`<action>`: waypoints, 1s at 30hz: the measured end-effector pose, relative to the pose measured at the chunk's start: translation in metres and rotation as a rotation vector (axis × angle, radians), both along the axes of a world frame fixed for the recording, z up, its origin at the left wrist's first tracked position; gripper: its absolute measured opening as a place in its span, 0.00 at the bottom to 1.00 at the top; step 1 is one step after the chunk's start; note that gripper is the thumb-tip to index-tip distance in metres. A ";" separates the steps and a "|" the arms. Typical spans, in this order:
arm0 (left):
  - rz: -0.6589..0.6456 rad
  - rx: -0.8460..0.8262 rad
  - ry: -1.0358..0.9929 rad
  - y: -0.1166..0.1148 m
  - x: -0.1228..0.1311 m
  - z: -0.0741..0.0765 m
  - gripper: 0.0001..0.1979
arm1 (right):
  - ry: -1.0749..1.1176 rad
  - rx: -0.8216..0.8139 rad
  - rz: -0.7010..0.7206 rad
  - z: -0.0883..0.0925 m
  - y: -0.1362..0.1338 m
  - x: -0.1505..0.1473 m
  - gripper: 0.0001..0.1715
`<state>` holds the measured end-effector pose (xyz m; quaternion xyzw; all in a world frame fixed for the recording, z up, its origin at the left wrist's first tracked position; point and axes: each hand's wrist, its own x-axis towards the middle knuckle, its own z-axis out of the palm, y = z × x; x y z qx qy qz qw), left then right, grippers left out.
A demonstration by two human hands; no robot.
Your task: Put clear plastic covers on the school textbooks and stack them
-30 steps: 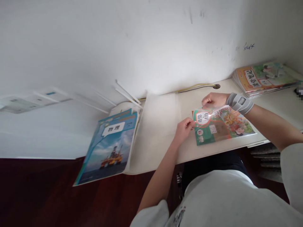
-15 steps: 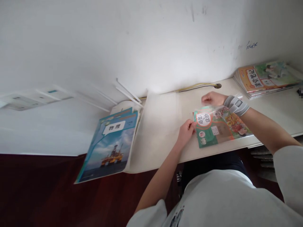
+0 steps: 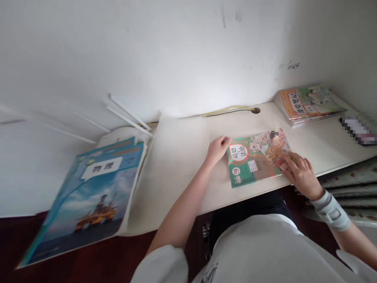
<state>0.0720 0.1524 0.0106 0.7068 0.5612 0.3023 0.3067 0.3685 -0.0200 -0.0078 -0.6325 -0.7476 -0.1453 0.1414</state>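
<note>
A green and pink textbook [image 3: 247, 169] with Chinese lettering lies flat on the white desk [image 3: 235, 122], near its front edge. My left hand [image 3: 218, 150] is curled closed at the book's upper left corner, thumb and fingers pinching there. Over the lower right corner my right hand [image 3: 303, 175] rests with its fingers spread on the cover. A grey band [image 3: 332, 210] wraps the right wrist. To the left of the book is a pale translucent sheet [image 3: 182, 145] on the desktop.
Blue physics textbooks [image 3: 100, 196] overhang the desk's left end. A stack of orange and green books [image 3: 309, 102] stands at the back right, beside a blurred-out phone-like object [image 3: 357, 129]. Yellow and black cables [image 3: 229, 110] run along the wall into a hole [image 3: 257, 111].
My right hand has come down from above the book's top edge to its lower right corner, its fist opening. The left hand stays at the left edge. The view has shifted right.
</note>
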 end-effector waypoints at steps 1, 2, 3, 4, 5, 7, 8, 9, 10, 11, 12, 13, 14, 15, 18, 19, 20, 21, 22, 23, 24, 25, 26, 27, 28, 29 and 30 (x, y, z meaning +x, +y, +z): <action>-0.012 -0.015 -0.002 0.002 0.000 0.000 0.13 | 0.001 -0.002 -0.027 -0.009 -0.007 0.002 0.27; -0.024 -0.031 -0.007 0.002 -0.002 0.000 0.15 | 0.006 0.000 -0.046 -0.015 -0.010 0.004 0.29; -0.032 -0.045 -0.014 0.001 -0.004 0.000 0.16 | 0.012 0.003 -0.064 -0.018 -0.009 0.008 0.30; -0.037 -0.059 -0.022 -0.002 -0.008 0.000 0.17 | 0.018 0.009 -0.083 -0.019 -0.004 0.012 0.31; -0.038 -0.074 -0.034 -0.007 -0.012 0.001 0.18 | 0.021 0.012 -0.103 -0.018 0.005 0.016 0.31; -0.032 -0.106 -0.064 -0.024 -0.021 0.003 0.20 | 0.018 0.013 -0.157 -0.014 0.029 0.025 0.31; -0.026 -0.128 -0.090 -0.037 -0.025 0.004 0.20 | 0.015 0.016 -0.184 -0.011 0.043 0.027 0.31; -0.021 -0.158 -0.116 -0.052 -0.027 0.005 0.21 | 0.013 0.014 -0.206 -0.006 0.057 0.028 0.31; -0.020 -0.194 -0.140 -0.069 -0.029 0.005 0.20 | 0.015 0.022 -0.223 -0.002 0.070 0.027 0.31; -0.029 -0.239 -0.150 -0.086 -0.030 0.006 0.20 | 0.023 0.028 -0.225 0.004 0.080 0.024 0.31; -0.046 -0.284 -0.139 -0.104 -0.029 0.006 0.19 | 0.043 0.034 -0.214 0.010 0.086 0.018 0.30; -0.071 -0.319 -0.113 -0.120 -0.029 0.006 0.20 | 0.078 0.038 -0.187 0.016 0.087 0.011 0.29; -0.088 -0.335 -0.085 -0.135 -0.028 0.006 0.20 | 0.126 0.041 -0.143 0.022 0.083 0.003 0.29; -0.083 -0.313 -0.058 -0.147 -0.028 0.006 0.19 | 0.186 0.046 -0.081 0.027 0.074 -0.006 0.27; -0.027 -0.098 -0.026 -0.165 -0.031 0.009 0.13 | 0.388 0.056 0.159 0.034 0.027 -0.030 0.26; -0.050 -0.022 -0.040 -0.165 -0.033 0.011 0.13 | 0.436 0.049 0.213 0.033 0.008 -0.036 0.26; -0.111 0.036 -0.066 -0.164 -0.036 0.013 0.15 | 0.463 0.043 0.251 0.030 -0.010 -0.041 0.27; -0.199 0.074 -0.095 -0.160 -0.038 0.015 0.17 | 0.472 0.035 0.274 0.026 -0.026 -0.044 0.28; -0.294 0.102 -0.117 -0.156 -0.040 0.018 0.18 | 0.467 0.039 0.299 0.021 -0.039 -0.047 0.28; -0.371 0.131 -0.129 -0.151 -0.041 0.019 0.18 | 0.453 0.043 0.314 0.015 -0.050 -0.049 0.27; -0.417 0.166 -0.128 -0.146 -0.042 0.021 0.17 | 0.434 0.051 0.325 0.010 -0.057 -0.051 0.26; -0.431 0.207 -0.119 -0.141 -0.041 0.022 0.16 | 0.416 0.062 0.330 0.005 -0.062 -0.052 0.25; -0.424 0.247 -0.112 -0.136 -0.040 0.022 0.16 | 0.401 0.072 0.332 0.001 -0.064 -0.053 0.24; -0.415 0.283 -0.113 -0.131 -0.039 0.022 0.16 | 0.387 0.083 0.337 -0.002 -0.065 -0.055 0.24; -0.414 0.313 -0.123 -0.127 -0.036 0.022 0.17 | 0.375 0.091 0.345 -0.003 -0.064 -0.057 0.24; -0.427 0.339 -0.138 -0.123 -0.034 0.021 0.18 | 0.364 0.100 0.356 -0.004 -0.062 -0.059 0.24; -0.453 0.360 -0.153 -0.120 -0.031 0.022 0.19 | 0.353 0.106 0.368 -0.003 -0.060 -0.061 0.24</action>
